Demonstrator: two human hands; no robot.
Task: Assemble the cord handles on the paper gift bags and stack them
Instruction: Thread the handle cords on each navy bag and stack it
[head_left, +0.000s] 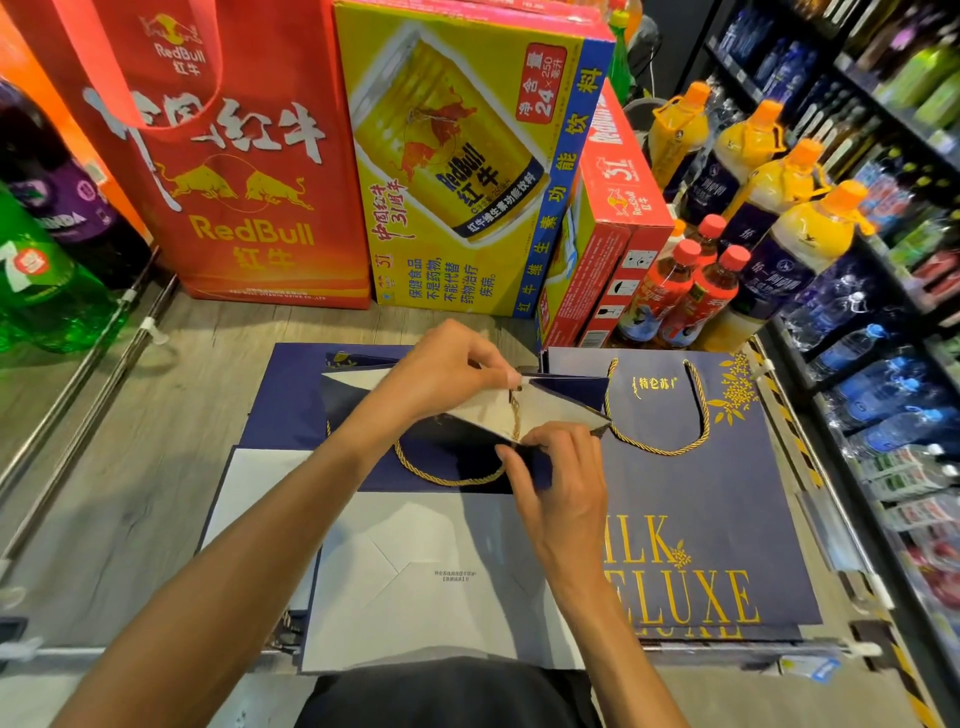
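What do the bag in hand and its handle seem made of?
Bag: looks like stiff coated paper, smooth navy outside and matte white inside; it holds sharp creases. Cord handle: apparently twisted textile rope with a golden sheen; the spiral strands show, but the fibre is uncertain.

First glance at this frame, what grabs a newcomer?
At centre, the left hand and right hand pinch the opened mouth of a navy gift bag, a gold cord running between them. Behind stand a red Red Bull bag and a yellow Red Bull carton; to the right lies a finished navy bag lettered in gold.
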